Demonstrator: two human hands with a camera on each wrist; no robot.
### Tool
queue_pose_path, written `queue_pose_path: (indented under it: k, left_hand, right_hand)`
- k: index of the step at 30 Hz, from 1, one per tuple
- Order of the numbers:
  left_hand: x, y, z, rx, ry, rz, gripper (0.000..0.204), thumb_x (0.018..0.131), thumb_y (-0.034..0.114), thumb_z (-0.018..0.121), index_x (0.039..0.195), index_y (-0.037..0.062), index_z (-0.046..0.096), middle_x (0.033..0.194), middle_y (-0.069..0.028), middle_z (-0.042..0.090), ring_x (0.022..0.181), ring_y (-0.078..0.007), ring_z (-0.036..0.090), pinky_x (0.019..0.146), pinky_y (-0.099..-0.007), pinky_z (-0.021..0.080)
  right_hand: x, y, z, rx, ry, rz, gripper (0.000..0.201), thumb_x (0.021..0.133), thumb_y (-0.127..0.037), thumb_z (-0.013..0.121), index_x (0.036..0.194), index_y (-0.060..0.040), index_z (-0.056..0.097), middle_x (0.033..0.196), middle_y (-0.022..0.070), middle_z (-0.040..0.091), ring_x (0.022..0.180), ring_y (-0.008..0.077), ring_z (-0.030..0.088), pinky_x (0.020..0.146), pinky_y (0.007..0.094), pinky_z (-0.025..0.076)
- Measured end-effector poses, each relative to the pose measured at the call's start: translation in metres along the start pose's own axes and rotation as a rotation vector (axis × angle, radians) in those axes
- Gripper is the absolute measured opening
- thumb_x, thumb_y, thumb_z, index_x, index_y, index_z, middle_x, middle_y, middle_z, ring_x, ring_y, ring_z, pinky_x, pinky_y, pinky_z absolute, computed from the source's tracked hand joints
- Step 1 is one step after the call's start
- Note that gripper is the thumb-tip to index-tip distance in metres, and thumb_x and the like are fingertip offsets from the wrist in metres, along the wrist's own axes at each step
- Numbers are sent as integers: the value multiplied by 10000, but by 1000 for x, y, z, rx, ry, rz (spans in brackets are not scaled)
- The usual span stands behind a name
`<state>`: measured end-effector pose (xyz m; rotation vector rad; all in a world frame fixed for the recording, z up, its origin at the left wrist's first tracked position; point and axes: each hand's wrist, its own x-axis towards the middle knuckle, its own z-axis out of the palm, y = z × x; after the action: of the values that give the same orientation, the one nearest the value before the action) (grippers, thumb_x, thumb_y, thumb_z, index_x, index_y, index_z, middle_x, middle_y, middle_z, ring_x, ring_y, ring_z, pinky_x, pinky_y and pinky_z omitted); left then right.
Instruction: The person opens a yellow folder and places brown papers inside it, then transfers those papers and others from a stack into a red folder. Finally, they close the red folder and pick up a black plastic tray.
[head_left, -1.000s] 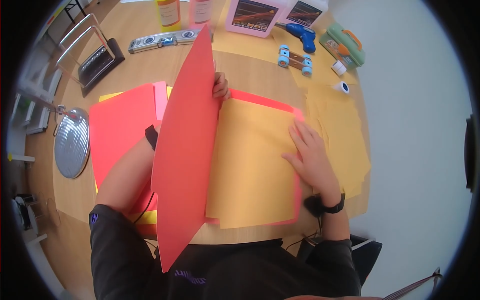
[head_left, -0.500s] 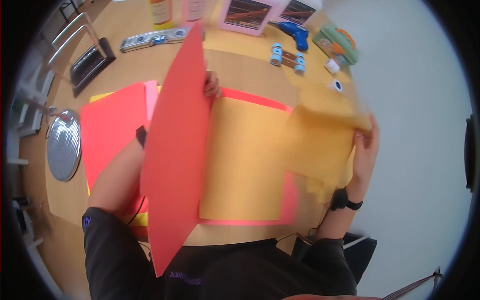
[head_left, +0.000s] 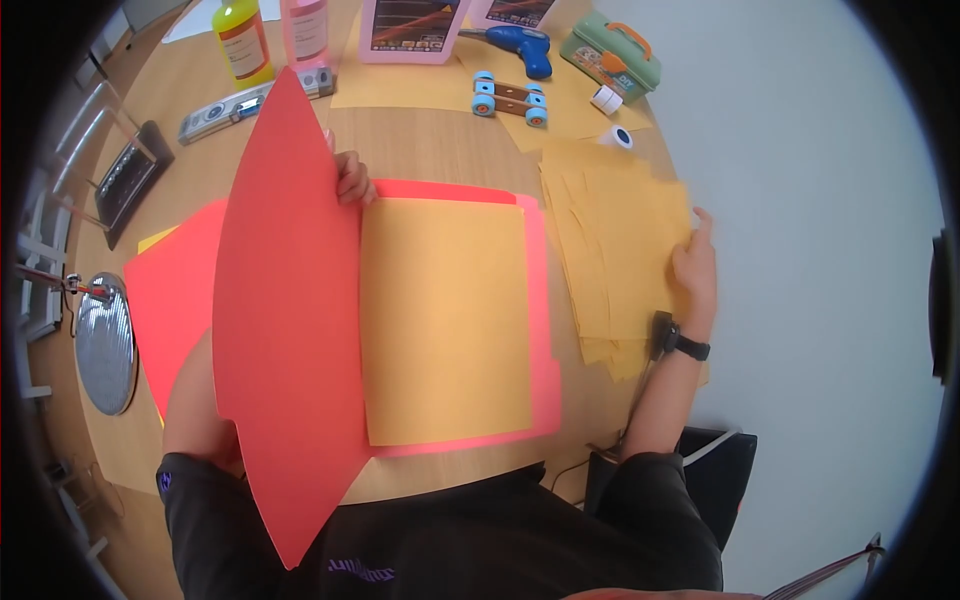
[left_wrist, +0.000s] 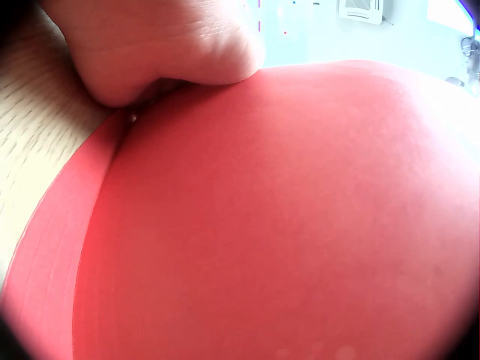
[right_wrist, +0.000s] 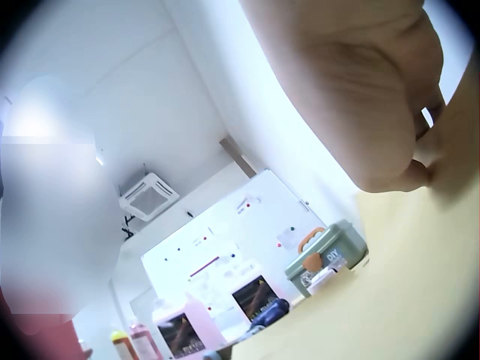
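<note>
In the head view a raised red folder cover [head_left: 290,300] stands tilted on the left. My left hand [head_left: 352,178] grips its upper edge with curled fingers; in the left wrist view that hand [left_wrist: 157,49] lies against the red surface [left_wrist: 285,210]. Flat beside the cover is a yellow sheet [head_left: 445,320], with a pink folder edge [head_left: 545,390] showing past it. My right hand [head_left: 697,265] rests at the right edge of a pile of yellow sheets [head_left: 630,260]. In the right wrist view its fingers [right_wrist: 412,176] touch yellow paper [right_wrist: 397,255].
Behind are a yellow bottle [head_left: 242,45], a pink bottle [head_left: 306,30], a level [head_left: 240,108], jugs [head_left: 410,30], a blue drill [head_left: 525,48], a wheeled toy [head_left: 508,98], a green case [head_left: 610,58] and white rolls [head_left: 617,137]. More red folders [head_left: 175,290] lie left.
A yellow sheet has gone from the open folder rightward onto the pile with my right hand, uncovering another yellow sheet. My left hand still holds the red cover up. The head view has shifted.
</note>
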<state>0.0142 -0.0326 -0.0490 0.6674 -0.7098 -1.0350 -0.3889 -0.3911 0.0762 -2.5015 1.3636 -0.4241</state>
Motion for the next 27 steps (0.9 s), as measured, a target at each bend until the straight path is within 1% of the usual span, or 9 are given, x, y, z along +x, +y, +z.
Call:
queue_pose_path:
  k: [2,4,7,9,13,16,22,25,27]
  left_hand:
    - [2,-2,-1,-54,-70,7,664,1101,574,166,739,109,474,627,-10,392,720,-213,474,824,-380,451]
    - [8,-7,-13,-83,-107,18,666,1098,579,174,720,110,460,627,-14,403,721,-228,493,811,-387,458]
    - [6,-17,-20,-146,-80,62,670,1094,585,181,708,110,454,638,-22,427,737,-250,521,815,-407,465]
    - [4,-13,-8,-110,-35,86,664,1096,582,194,699,111,444,650,-27,430,761,-247,524,830,-400,465]
    - [-9,12,38,92,226,-2,649,1101,564,230,662,111,385,653,-30,398,757,-228,506,813,-354,460]
    - [-8,16,42,41,212,-8,651,1100,563,229,663,109,392,660,-33,408,767,-230,517,825,-364,461]
    - [-10,28,56,156,191,-24,645,1097,563,240,664,110,394,655,-32,400,771,-238,518,829,-370,453]
    - [-7,24,46,70,114,-16,642,1092,570,258,659,115,389,654,-32,394,769,-239,512,828,-369,452]
    - [-8,19,44,69,180,-32,641,1089,576,266,658,117,388,654,-31,393,770,-237,511,826,-369,452]
  right_hand:
    - [3,3,8,-33,1,-19,738,859,-4,526,1544,-103,270,1068,242,690,975,425,658,895,475,516]
    - [5,13,17,-364,290,-228,759,853,-46,644,1543,-100,332,1259,235,629,1153,408,597,990,482,478]
    - [-25,-56,3,-105,259,-253,767,841,-109,742,1523,-68,392,1403,205,542,1287,386,512,1066,480,430]
    - [-50,-95,14,84,71,-408,704,859,-135,746,1482,-25,437,1429,194,526,1298,395,499,1086,467,418]
    - [-106,-154,42,-15,-278,-847,714,892,-269,750,1479,-4,443,1525,207,445,1373,389,438,1142,464,349]
    - [-119,-158,59,-34,-428,-907,770,900,-369,738,1499,0,424,1559,206,407,1401,385,408,1152,474,328]
    - [-113,-155,58,-16,-473,-890,814,882,-416,750,1504,-6,422,1571,191,399,1403,377,406,1151,469,320]
    - [-109,-154,58,17,-486,-878,817,863,-430,767,1490,-20,442,1563,182,408,1400,373,408,1146,468,323]
    - [-107,-153,59,29,-485,-873,810,855,-433,774,1479,-27,454,1553,178,417,1395,373,412,1144,467,324]
